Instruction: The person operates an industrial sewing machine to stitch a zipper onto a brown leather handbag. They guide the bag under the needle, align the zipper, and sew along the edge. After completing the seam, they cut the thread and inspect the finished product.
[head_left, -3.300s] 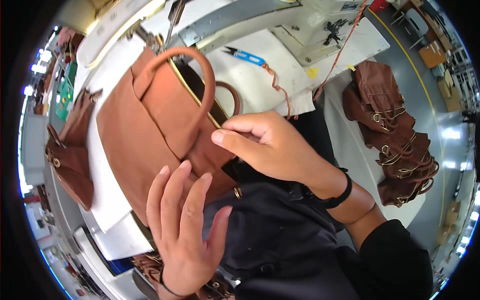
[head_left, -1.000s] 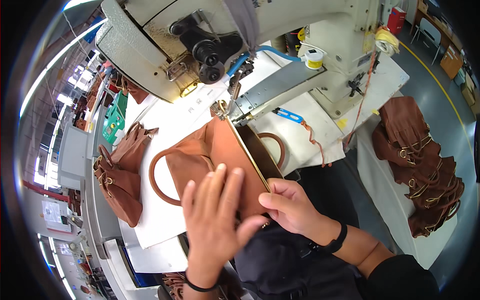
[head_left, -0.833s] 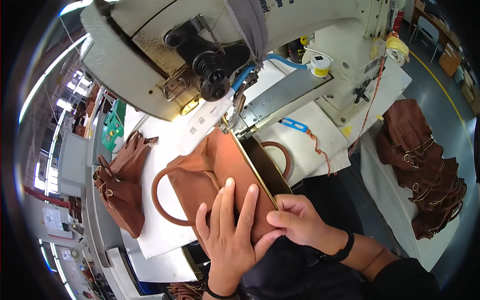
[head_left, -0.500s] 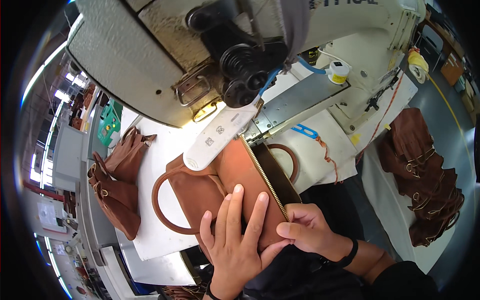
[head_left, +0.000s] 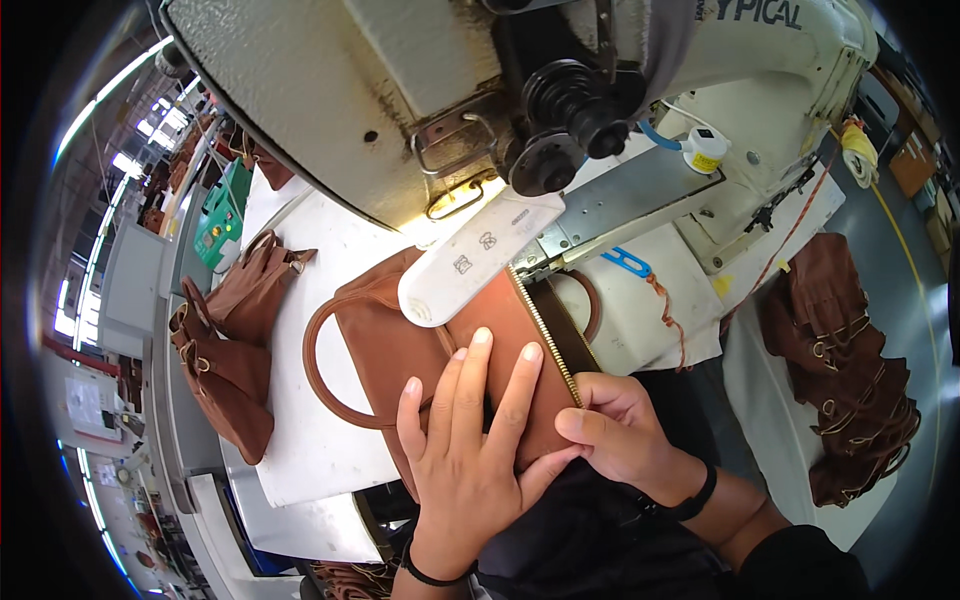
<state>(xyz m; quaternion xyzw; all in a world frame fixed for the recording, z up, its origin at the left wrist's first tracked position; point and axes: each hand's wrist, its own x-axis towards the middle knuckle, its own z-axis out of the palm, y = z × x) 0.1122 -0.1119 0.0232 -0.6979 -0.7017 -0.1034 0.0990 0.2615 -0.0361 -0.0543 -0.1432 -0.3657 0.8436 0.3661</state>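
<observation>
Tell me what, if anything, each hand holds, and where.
The right hand pinches the brown bag at the near end of its zipper. The left hand lies spread on the bag's side, no grip visible.

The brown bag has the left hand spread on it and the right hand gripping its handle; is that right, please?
No: the head view shows the right hand gripping the zipper edge, not the handle; the left hand is spread on the bag.

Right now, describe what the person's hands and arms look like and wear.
The left hand is ungloved, with a thin black band at its wrist. The right hand, also ungloved, has a black wristband; its forearm is bare below a black sleeve.
</observation>
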